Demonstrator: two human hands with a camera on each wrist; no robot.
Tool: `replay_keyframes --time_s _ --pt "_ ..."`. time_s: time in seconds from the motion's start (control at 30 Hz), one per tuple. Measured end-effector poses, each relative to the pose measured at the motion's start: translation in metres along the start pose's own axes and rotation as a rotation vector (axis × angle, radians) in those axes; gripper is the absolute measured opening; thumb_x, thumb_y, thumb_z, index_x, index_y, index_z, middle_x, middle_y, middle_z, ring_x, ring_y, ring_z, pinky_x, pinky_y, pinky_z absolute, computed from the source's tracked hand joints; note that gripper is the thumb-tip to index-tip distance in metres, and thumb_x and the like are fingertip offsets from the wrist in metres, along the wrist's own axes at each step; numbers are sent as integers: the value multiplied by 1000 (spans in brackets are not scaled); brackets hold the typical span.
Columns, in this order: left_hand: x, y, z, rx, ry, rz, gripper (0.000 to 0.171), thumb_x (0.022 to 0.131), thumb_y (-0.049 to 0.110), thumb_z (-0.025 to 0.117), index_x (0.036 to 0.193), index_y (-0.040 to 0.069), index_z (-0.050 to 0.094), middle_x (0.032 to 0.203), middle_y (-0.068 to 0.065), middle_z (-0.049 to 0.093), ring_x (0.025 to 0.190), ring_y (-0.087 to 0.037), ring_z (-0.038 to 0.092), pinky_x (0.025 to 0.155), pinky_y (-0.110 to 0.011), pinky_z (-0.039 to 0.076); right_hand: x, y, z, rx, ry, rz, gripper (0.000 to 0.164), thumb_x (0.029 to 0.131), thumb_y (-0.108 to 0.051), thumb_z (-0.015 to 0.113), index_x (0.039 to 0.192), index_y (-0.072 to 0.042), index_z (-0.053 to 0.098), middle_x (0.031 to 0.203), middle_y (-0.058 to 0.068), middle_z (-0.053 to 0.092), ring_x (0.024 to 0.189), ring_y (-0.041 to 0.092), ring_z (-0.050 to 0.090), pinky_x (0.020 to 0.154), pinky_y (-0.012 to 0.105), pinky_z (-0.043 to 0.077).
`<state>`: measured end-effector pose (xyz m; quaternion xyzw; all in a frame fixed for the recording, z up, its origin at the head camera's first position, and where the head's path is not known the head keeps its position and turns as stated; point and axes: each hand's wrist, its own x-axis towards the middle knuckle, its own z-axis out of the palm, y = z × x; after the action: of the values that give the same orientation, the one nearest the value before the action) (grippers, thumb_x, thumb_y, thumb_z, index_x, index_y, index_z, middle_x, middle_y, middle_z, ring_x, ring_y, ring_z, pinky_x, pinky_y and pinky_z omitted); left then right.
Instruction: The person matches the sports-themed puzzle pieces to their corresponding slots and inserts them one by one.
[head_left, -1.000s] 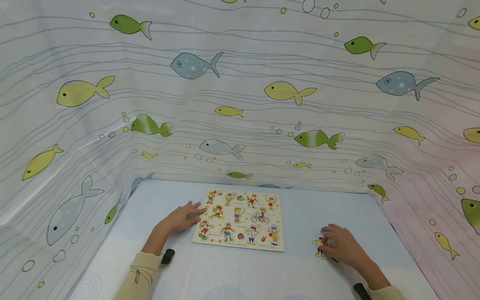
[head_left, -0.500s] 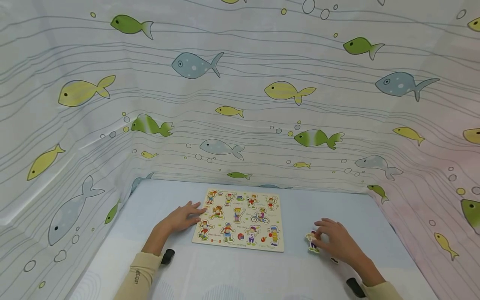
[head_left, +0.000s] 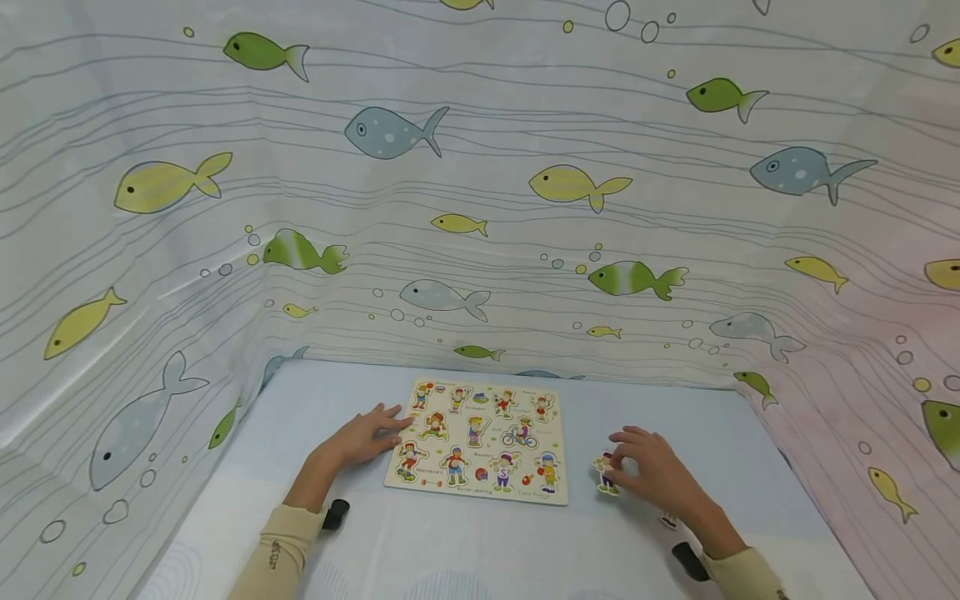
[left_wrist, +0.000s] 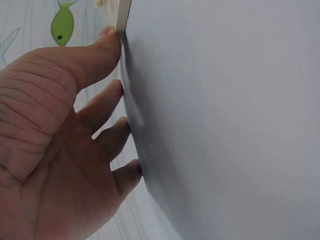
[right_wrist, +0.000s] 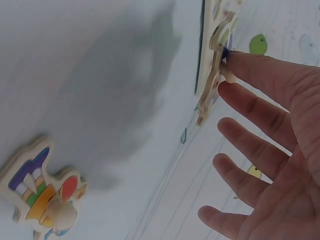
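Note:
A pale wooden puzzle board (head_left: 457, 446) with printed cartoon children in sports poses lies on the table. My left hand (head_left: 367, 433) rests at its left edge; in the left wrist view the thumb (left_wrist: 97, 57) touches the board's edge and the fingertips reach the table. Right of the board, my right hand (head_left: 654, 468) pinches a child-shaped puzzle piece (head_left: 606, 475) between thumb and forefinger. Seen from the right wrist, that puzzle piece (right_wrist: 216, 70) is tilted, its printed face mostly turned away, and the other fingers are spread.
Another child-shaped puzzle piece (right_wrist: 47, 195) lies on the table; in the head view its end (head_left: 668, 521) shows beside the right wrist. A fish-patterned curtain (head_left: 510, 250) surrounds the back and sides of the pale table (head_left: 465, 550).
My right hand has moved left with the puzzle piece, closer to the board. More of the other piece now shows by the wrist. The left hand and board have stayed in place.

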<state>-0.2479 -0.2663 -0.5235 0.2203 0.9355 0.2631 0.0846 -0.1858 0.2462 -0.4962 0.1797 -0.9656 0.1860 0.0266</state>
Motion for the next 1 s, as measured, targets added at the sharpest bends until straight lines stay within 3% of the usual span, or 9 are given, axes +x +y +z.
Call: replay_keyframes --time_s 1.0 --pt "0 3 -3 8 -5 -2 41 97 24 63 136 10 60 150 -23 39 140 -52 23 106 -74 16 29 -41 17 48 -43 -60 20 81 -29 83 72 -30 65 125 7 65 134 35 44 108 68 23"
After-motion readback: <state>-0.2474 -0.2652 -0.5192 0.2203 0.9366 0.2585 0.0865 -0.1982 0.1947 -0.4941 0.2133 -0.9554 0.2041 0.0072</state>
